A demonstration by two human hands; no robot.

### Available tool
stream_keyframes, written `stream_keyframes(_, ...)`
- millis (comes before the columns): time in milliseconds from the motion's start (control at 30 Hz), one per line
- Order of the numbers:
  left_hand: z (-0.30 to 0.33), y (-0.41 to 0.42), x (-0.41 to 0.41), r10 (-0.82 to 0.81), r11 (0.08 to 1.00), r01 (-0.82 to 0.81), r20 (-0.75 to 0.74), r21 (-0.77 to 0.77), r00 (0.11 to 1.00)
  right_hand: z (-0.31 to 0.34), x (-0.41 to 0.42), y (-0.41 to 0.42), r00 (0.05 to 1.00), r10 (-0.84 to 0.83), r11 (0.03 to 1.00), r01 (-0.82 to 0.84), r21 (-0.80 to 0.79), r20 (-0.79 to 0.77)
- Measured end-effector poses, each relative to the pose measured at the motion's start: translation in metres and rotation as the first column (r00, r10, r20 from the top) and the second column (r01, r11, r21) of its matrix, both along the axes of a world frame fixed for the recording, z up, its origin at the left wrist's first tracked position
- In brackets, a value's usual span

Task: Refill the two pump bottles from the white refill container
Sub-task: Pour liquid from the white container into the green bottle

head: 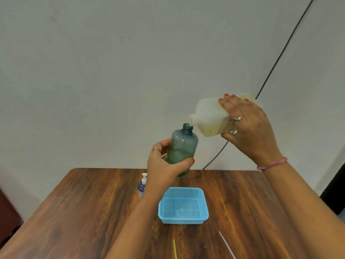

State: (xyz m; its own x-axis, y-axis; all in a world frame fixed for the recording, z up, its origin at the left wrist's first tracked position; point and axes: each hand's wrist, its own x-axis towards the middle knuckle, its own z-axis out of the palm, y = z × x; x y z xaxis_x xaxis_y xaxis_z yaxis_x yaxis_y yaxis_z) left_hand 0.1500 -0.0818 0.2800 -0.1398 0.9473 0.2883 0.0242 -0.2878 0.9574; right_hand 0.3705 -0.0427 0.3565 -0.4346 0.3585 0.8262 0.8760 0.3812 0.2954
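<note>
Head view: our left hand [164,165] grips the uncapped green bottle [182,148] above the table [74,212], fingers curled round it. Our right hand [248,128] grips the tilted white container [209,116], its spout at the bottle's mouth. A second pump bottle [141,185] stands beside the blue basket [183,219].
</note>
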Motion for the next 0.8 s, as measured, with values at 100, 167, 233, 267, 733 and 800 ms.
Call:
stream_keyframes(100,-0.0001,0.0004,0.0008,0.001,1.0,-0.001,-0.001,0.001,1.0,0.0004,0.001,-0.0002,1.0,-0.003,1.0,0.003,-0.003,-0.001)
stream_keyframes(167,-0.0002,0.0005,0.0012,0.005,1.0,-0.005,-0.003,0.005,1.0,0.0006,0.0012,-0.0003,1.0,-0.007,1.0,0.007,-0.006,0.001)
stream_keyframes(233,-0.0001,0.0005,0.0014,0.009,1.0,-0.009,0.001,0.008,1.0,0.0006,0.0013,0.0,1.0,-0.01,1.0,0.01,-0.008,0.003)
stream_keyframes(267,-0.0001,0.0005,0.0015,0.01,1.0,-0.01,0.002,0.009,1.0,0.0005,0.0013,0.0001,1.0,-0.011,1.0,0.011,-0.008,0.004)
stream_keyframes(733,-0.001,0.001,0.0027,0.001,1.0,-0.001,0.011,0.011,1.0,-0.0026,0.0008,0.0016,1.0,-0.001,1.0,0.001,-0.003,-0.002)
stream_keyframes(800,-0.0016,0.0011,0.003,-0.001,1.0,0.001,0.017,0.01,1.0,-0.0037,0.0008,0.002,1.0,0.001,1.0,-0.001,-0.012,-0.008)
